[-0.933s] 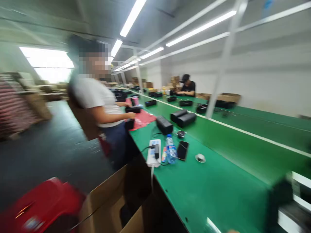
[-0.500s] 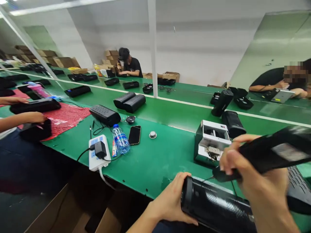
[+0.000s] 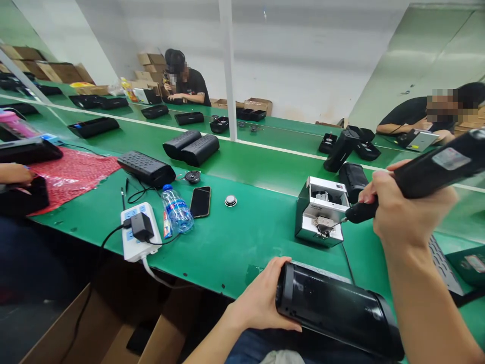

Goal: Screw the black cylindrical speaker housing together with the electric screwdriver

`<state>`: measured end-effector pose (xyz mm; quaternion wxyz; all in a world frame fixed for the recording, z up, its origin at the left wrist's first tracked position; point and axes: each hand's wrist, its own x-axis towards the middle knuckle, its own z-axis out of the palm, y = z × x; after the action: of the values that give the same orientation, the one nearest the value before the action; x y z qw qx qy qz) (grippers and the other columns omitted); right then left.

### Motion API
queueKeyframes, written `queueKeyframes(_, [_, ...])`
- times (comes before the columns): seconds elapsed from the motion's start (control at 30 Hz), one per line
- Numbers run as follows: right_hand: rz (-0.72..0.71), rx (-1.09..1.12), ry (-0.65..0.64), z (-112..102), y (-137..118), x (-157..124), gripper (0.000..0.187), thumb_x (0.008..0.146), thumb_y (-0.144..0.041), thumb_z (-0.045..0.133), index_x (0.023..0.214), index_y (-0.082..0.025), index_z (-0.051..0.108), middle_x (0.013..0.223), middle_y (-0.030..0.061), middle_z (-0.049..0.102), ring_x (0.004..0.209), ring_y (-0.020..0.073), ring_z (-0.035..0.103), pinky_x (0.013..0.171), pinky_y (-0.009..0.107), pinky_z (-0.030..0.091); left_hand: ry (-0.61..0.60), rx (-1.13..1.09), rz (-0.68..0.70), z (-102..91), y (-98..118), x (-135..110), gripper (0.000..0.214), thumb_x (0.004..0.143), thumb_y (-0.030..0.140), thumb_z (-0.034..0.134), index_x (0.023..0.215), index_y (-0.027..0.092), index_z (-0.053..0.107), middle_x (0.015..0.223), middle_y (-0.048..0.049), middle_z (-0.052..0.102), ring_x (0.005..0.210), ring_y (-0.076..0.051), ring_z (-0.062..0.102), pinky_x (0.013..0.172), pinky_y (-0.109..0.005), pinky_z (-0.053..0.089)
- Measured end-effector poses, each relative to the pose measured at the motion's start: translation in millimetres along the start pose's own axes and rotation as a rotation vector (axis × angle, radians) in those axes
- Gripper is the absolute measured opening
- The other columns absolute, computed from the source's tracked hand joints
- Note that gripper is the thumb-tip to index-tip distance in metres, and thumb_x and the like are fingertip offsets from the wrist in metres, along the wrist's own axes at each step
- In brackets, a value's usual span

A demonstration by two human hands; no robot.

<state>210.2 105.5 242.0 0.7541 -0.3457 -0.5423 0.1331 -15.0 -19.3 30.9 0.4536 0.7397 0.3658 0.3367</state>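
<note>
Nearest the wearer lies one black cylindrical speaker (image 3: 337, 313), on its side at the table's near edge, its long axis running from the left hand toward the lower right, the flat end cap facing left. The left hand (image 3: 261, 303) is cupped around that end cap, fingers curled over it and thumb beneath.

Above and to the right, the right hand (image 3: 405, 212) is closed in a fist around one black electric screwdriver (image 3: 424, 174). The tool slants, its body rising to the upper right and its bit pointing down-left, the tip touching the tray of a single small white screw feeder (image 3: 320, 210) just left of that hand.

Left of the left hand, on the green table (image 3: 246, 237), sit one white power strip (image 3: 132, 232) with a black plug in it, one water bottle (image 3: 176, 210) lying down, one dark phone (image 3: 200, 201) and one small round silver part (image 3: 230, 201).

Farther off, beyond these, two black speakers (image 3: 191, 146) lie side by side. A neighbour's hand (image 3: 15, 174) rests at the far left, and two more people sit across the benches.
</note>
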Motion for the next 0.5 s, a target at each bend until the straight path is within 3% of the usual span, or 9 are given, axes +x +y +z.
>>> queueKeyframes(0.3, [0.042,-0.017,0.023,5.7,11.5,7.9,0.019,0.07,-0.019,0.078,0.08,-0.017,0.062,0.057,-0.001,0.05,0.04,0.0203,0.052,0.037,0.028,0.046,0.003,0.013,0.007,0.2,0.7,0.8,0.132,0.058,0.055,0.107,0.162,0.025,0.031,0.16,-0.0211,0.047,0.15,-0.044,0.051,0.126,-0.061,0.047])
queueKeyframes(0.5, [0.141,-0.01,0.009,-10.3,-14.2,-1.4,0.023,0.067,-0.021,0.081,0.082,-0.016,0.063,0.057,0.0004,0.049,0.042,0.0193,0.049,0.04,0.031,0.044,-0.009,0.021,-0.022,-1.5,4.8,-0.3,0.13,0.061,0.054,0.106,0.163,0.028,0.029,0.161,-0.0198,0.047,0.15,-0.044,0.052,0.125,-0.06,0.048])
